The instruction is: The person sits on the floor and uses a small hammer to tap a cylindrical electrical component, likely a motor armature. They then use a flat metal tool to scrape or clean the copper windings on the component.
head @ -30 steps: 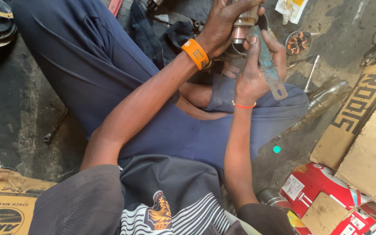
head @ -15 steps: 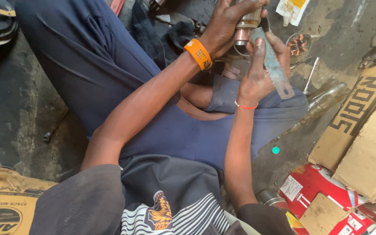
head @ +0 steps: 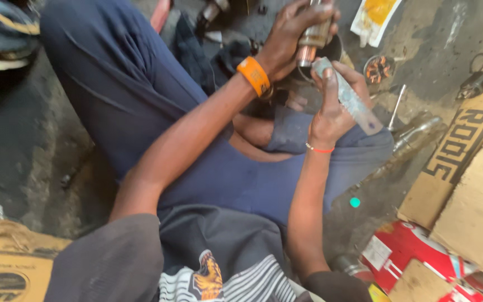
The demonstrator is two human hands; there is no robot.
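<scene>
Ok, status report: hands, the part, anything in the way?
Left hand grips metal cylinder. Right hand holds flat grey strip at its lower end. Nothing between them.

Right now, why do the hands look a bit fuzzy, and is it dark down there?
Head view: soft motion blur smears the left hand, the metal cylinder it grips, and the right hand holding a flat strip; flat daylight, dim oily floor, no glare.
</scene>
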